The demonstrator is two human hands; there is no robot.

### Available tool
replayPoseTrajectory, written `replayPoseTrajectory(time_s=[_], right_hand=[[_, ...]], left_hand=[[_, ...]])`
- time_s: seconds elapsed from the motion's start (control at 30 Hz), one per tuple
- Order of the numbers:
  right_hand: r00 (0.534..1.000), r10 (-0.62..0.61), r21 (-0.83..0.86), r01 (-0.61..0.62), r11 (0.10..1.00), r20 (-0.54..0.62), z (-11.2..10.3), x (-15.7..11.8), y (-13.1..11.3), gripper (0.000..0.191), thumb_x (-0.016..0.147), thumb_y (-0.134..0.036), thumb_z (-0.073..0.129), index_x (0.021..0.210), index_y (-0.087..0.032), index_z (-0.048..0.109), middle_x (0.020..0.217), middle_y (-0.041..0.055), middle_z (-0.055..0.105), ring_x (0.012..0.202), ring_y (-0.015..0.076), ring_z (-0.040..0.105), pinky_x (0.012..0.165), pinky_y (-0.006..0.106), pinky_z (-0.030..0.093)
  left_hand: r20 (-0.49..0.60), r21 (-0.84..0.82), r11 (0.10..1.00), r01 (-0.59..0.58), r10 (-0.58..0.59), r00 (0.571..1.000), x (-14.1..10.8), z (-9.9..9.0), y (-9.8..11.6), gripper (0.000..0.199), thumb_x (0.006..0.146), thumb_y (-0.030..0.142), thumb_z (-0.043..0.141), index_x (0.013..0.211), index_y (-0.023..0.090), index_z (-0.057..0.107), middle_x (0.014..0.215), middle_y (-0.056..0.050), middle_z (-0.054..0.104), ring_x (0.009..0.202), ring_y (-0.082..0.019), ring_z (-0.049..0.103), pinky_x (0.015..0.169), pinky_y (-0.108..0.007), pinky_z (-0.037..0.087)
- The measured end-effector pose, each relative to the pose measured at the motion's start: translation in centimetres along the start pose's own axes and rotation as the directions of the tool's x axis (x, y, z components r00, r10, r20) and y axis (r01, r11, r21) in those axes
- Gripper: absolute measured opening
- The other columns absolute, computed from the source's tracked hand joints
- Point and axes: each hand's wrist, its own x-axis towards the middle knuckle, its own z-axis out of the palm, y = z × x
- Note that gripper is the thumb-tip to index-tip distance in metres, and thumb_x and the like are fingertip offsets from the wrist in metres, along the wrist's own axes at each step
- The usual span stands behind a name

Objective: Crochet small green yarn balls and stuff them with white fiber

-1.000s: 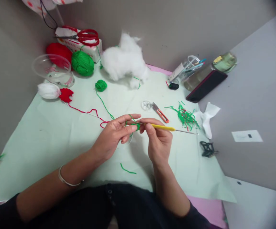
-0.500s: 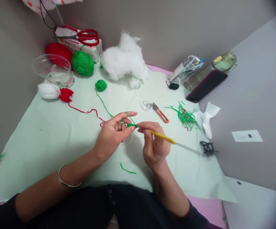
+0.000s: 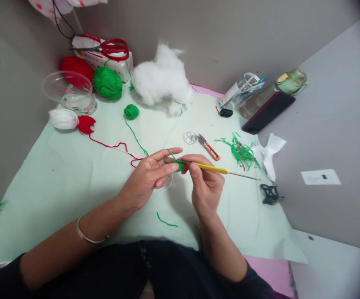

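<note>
In the middle of the frame, a small green crocheted piece is pinched between the thumb and fingers of the left hand, whose index finger is held out straight with green yarn looped over it. A yellow-handled hook is gripped by the right hand, its handle pressed between thumb and fingers and its rear shaft pointed toward the right of the frame; the working tip is hidden at the green piece, so whether it is passed through a stitch cannot be told. Above the left hand, the yarn is led to a small green ball, and a red strand is stretched toward a red piece at left. Below the hands, a short green strand is laid on the pale cloth. Right of centre, orange snips are placed beside a small clear dish, with green scraps heaped farther right. At top centre, white stuffing is piled. In the upper left, red-handled scissors are rested on a white packet, behind a large green ball. In the upper right, a dark phone is propped against a bottle.
</note>
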Motion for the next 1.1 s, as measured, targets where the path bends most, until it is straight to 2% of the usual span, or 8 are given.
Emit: replayPoseTrajectory(time_s=[0.1,0.2,0.33,0.43,0.57,0.77,0.93,1.1], right_hand=[[0.985,-0.171,-0.207,0.171,0.963,0.019,0.2,-0.6,0.1,0.024,0.096,-0.011,0.060,0.107,-0.025,0.075,0.099,0.0047,0.074,0.088,0.0177,0.069,0.073,0.033,0.058],[0.958,-0.286,-0.331,0.277,0.902,0.021,0.1,-0.8,0.2,0.026,0.094,-0.011,0.063,0.111,-0.027,0.075,0.104,0.0062,0.074,0.093,0.0196,0.070,0.076,0.035,0.059],[0.991,-0.020,-0.037,0.015,0.999,-0.132,-0.4,-0.1,0.3,0.018,0.100,-0.024,0.057,0.099,-0.024,0.074,0.089,0.0041,0.072,0.071,0.0162,0.067,0.064,0.034,0.057],[0.987,0.143,0.161,-0.130,0.978,-0.071,-0.6,0.2,0.4,0.017,0.099,-0.032,0.060,0.094,-0.022,0.074,0.087,0.0033,0.070,0.066,0.0136,0.063,0.061,0.031,0.054],[0.983,0.184,0.137,-0.180,0.974,-0.017,-0.5,0.2,0.4,0.014,0.097,-0.031,0.064,0.097,-0.023,0.075,0.088,0.0029,0.073,0.070,0.0135,0.063,0.065,0.030,0.054],[0.976,0.218,0.255,-0.210,0.944,-0.003,-0.7,0.3,0.2,0.019,0.101,-0.032,0.057,0.094,-0.021,0.070,0.087,0.0028,0.074,0.068,0.0129,0.066,0.067,0.030,0.056],[1.000,-0.014,-0.145,0.017,0.989,0.016,-0.5,-0.4,-0.3,0.020,0.104,-0.023,0.049,0.103,-0.023,0.069,0.092,0.0029,0.074,0.073,0.0148,0.070,0.069,0.032,0.058],[0.920,-0.354,-0.515,0.388,0.765,0.168,0.1,-1.4,0.6,0.027,0.097,-0.012,0.055,0.118,-0.026,0.067,0.097,0.0067,0.074,0.086,0.0192,0.070,0.072,0.033,0.059]], left_hand=[[-0.034,0.003,1.000,0.000,0.000,0.999,0.0,0.1,-0.2,0.037,0.084,0.022,0.079,0.121,0.021,0.073,0.065,0.007,0.049,0.044,0.001,0.032,0.044,-0.016,0.021],[0.028,-0.103,0.990,0.093,-0.090,0.996,0.2,-0.2,0.0,0.027,0.085,0.022,0.076,0.112,0.016,0.076,0.058,0.008,0.041,0.044,0.000,0.024,0.043,-0.015,0.021],[0.012,-0.211,0.973,0.088,-0.088,0.996,0.4,-0.4,0.4,0.023,0.083,0.018,0.075,0.105,0.012,0.078,0.062,0.008,0.040,0.046,0.000,0.019,0.042,-0.015,0.021],[-0.010,-0.115,0.992,0.045,-0.046,0.999,0.3,-0.3,0.4,0.029,0.084,0.017,0.075,0.113,0.016,0.076,0.061,0.008,0.042,0.046,-0.002,0.025,0.044,-0.017,0.023],[-0.016,0.057,0.998,-0.017,0.018,1.000,0.0,-0.2,0.1,0.030,0.086,0.025,0.074,0.116,0.021,0.075,0.067,0.005,0.053,0.047,-0.003,0.033,0.047,-0.021,0.024],[-0.028,0.117,0.992,-0.042,0.045,0.999,0.1,-0.3,0.1,0.028,0.087,0.026,0.073,0.114,0.024,0.076,0.080,0.003,0.056,0.049,-0.002,0.034,0.048,-0.022,0.026],[-0.131,0.228,0.969,-0.096,0.128,0.983,-0.1,-0.1,0.0,0.031,0.084,0.022,0.075,0.114,0.025,0.075,0.092,0.002,0.054,0.052,-0.002,0.037,0.047,-0.022,0.029],[-0.194,0.327,0.932,-0.155,0.226,0.955,-0.5,0.5,-0.4,0.037,0.080,0.019,0.078,0.116,0.023,0.073,0.083,0.003,0.054,0.053,-0.004,0.038,0.047,-0.021,0.030]])
